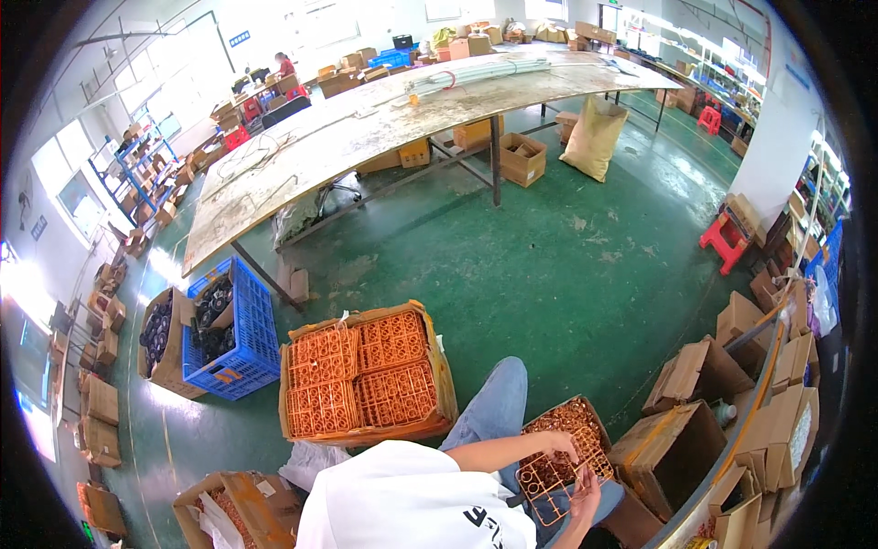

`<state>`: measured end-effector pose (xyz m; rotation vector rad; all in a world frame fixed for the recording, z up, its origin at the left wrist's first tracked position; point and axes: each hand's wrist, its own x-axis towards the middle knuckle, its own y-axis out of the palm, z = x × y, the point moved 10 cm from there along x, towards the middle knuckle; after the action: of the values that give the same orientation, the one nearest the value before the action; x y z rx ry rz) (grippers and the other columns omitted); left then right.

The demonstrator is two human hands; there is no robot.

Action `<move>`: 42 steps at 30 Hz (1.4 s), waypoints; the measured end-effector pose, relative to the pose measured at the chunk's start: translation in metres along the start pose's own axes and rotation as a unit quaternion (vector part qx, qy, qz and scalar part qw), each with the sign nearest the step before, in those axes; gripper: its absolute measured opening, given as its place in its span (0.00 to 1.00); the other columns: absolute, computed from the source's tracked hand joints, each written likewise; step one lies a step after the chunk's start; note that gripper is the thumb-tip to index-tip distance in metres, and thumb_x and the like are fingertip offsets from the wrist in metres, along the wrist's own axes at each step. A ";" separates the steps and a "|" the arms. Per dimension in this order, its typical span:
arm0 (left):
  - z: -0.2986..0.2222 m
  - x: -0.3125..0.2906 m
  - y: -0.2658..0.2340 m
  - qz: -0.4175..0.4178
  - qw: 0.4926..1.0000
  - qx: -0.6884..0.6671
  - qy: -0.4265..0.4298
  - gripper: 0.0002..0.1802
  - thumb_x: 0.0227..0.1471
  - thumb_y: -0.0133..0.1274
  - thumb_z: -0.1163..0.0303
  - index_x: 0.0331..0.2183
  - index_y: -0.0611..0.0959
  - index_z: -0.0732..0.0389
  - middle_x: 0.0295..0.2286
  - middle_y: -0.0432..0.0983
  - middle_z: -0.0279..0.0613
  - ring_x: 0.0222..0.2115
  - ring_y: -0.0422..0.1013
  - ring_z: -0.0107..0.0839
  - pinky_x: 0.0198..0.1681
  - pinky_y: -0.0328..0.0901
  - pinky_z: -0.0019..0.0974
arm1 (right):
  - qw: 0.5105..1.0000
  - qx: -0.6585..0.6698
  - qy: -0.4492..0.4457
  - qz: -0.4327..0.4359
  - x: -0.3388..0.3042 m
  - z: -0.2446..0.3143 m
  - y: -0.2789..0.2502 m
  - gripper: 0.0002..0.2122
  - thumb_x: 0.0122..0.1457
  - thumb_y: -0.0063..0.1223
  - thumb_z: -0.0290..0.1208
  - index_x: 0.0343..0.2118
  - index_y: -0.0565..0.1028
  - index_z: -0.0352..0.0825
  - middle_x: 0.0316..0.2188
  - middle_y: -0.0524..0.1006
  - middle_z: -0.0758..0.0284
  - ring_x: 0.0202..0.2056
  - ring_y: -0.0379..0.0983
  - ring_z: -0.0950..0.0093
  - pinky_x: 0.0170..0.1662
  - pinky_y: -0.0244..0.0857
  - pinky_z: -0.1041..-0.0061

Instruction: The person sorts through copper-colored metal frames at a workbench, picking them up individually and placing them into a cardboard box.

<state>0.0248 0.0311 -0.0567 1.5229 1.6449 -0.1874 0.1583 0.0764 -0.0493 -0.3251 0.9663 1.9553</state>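
An orange plastic sprue frame (541, 494), a moulded grid with small parts on it, is tilted over my lap. My left hand (560, 445) reaches across from the left and is closed at its upper edge, fingertips partly hidden. Lower down, my right hand (584, 499) grips the frame's near right side. Just beyond and under the frame, a cardboard box (585, 401) holds many small orange-brown pieces (565, 419). To my left stands a large carton (446, 393) packed with stacks of similar orange sprue frames (358, 373).
Blue crate (256, 352) and carton (165, 371) with black parts stand at the left. An opened carton (240, 503) sits nearer. Brown boxes (672, 448) crowd my right. A long worktable (393, 119) spans the far side, with a yellow sack (594, 137) by it.
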 end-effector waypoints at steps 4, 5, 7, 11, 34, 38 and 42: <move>0.001 0.009 0.001 0.021 1.000 -0.003 0.011 0.12 0.36 0.55 0.79 0.29 0.76 0.58 0.28 0.71 0.35 0.29 0.67 0.29 0.28 0.68 0.35 | 1.000 -0.007 -0.011 0.015 -0.004 0.005 0.005 0.17 0.60 0.34 0.35 0.47 0.62 0.28 0.48 0.65 0.60 0.49 0.63 0.72 0.44 0.63 0.80; 0.004 0.009 0.004 0.053 0.998 -0.024 -0.004 0.10 0.37 0.53 0.79 0.29 0.76 0.59 0.28 0.71 0.36 0.28 0.67 0.30 0.28 0.69 0.36 | 1.000 -0.015 -0.008 0.009 -0.005 0.005 0.005 0.17 0.60 0.34 0.35 0.47 0.62 0.28 0.48 0.65 0.61 0.49 0.63 0.72 0.44 0.62 0.80; 0.006 0.013 0.008 0.088 0.994 -0.060 -0.009 0.07 0.40 0.48 0.79 0.27 0.75 0.61 0.27 0.71 0.41 0.26 0.68 0.32 0.28 0.70 0.37 | 1.000 -0.008 -0.007 0.006 -0.005 0.006 0.006 0.16 0.60 0.36 0.34 0.46 0.63 0.28 0.47 0.66 0.62 0.48 0.63 0.73 0.44 0.62 0.81; 0.023 0.032 -0.007 0.071 0.987 -0.145 -0.013 0.05 0.39 0.48 0.77 0.26 0.74 0.62 0.27 0.72 0.42 0.26 0.69 0.33 0.30 0.70 0.38 | 1.000 0.014 -0.007 -0.004 0.000 0.005 0.009 0.15 0.59 0.38 0.32 0.44 0.64 0.28 0.46 0.68 0.61 0.47 0.65 0.73 0.43 0.63 0.83; 0.011 0.009 0.015 0.097 0.981 -0.153 -0.066 0.07 0.44 0.52 0.64 0.21 0.76 0.55 0.19 0.71 0.32 0.18 0.66 0.24 0.20 0.61 0.28 | 1.000 0.006 0.004 -0.002 -0.001 0.005 0.002 0.16 0.60 0.34 0.34 0.46 0.62 0.28 0.47 0.66 0.61 0.50 0.62 0.73 0.42 0.65 0.82; 0.009 0.018 -0.009 -0.010 1.000 -0.008 0.004 0.09 0.42 0.55 0.59 0.21 0.77 0.54 0.16 0.70 0.30 0.13 0.61 0.22 0.15 0.52 0.26 | 1.000 0.019 -0.002 0.004 -0.005 0.006 0.012 0.14 0.58 0.39 0.32 0.44 0.65 0.28 0.45 0.69 0.62 0.47 0.66 0.73 0.43 0.65 0.82; 0.003 0.011 -0.008 0.021 0.998 0.051 -0.012 0.10 0.42 0.55 0.60 0.20 0.77 0.54 0.16 0.70 0.30 0.14 0.62 0.23 0.16 0.52 0.27 | 1.000 0.012 0.003 -0.018 -0.004 0.002 0.005 0.15 0.58 0.39 0.32 0.44 0.65 0.29 0.45 0.68 0.62 0.47 0.65 0.74 0.42 0.65 0.82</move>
<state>0.0207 0.0356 -0.0695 1.6234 1.6049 -0.2697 0.1563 0.0740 -0.0430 -0.3316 0.9810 1.9091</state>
